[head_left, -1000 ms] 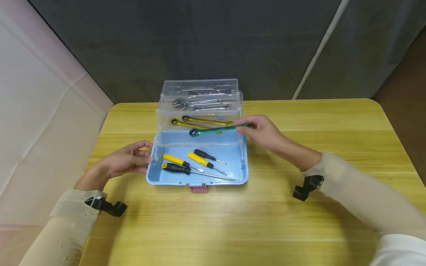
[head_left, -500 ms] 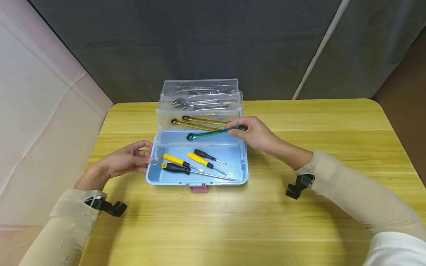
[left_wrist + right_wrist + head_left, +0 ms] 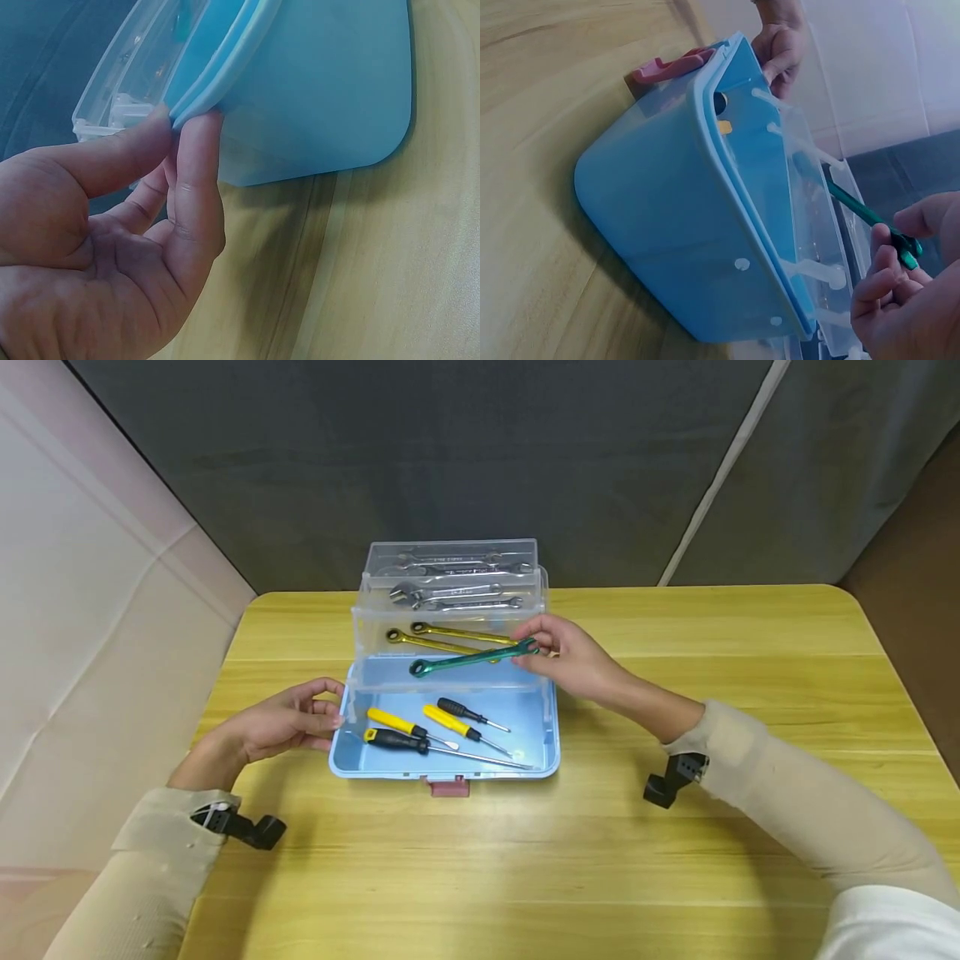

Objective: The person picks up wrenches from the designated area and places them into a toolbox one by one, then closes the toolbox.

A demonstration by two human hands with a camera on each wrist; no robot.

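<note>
My left hand (image 3: 288, 722) pinches the left rim of the open blue toolbox (image 3: 345, 772); in the left wrist view, thumb and fingers meet on the rim of that box (image 3: 322, 82). A green ratchet wrench (image 3: 465, 662) slants over the lowest clear tray (image 3: 367, 668), ring end to the left. My right hand (image 3: 577, 660) holds its open end between thumb and fingers, as the right wrist view of the wrench (image 3: 855, 208) also shows. Two golden ratchet wrenches (image 3: 468, 632) lie in that tray, just behind the green one. Whether the green wrench touches the tray, I cannot tell.
Silver wrenches (image 3: 457, 592) fill the upper clear trays. Several screwdrivers, such as a yellow one (image 3: 450, 720) and a long black one (image 3: 393, 739), lie in the box bottom. A pink latch (image 3: 450, 788) hangs in front. A dark curtain (image 3: 450, 452) stands behind the wooden table (image 3: 480, 877).
My right hand has carried the green wrench left and slightly down over the lowest tray, and its fingers have shifted on the open end. The left hand stays on the rim.
</note>
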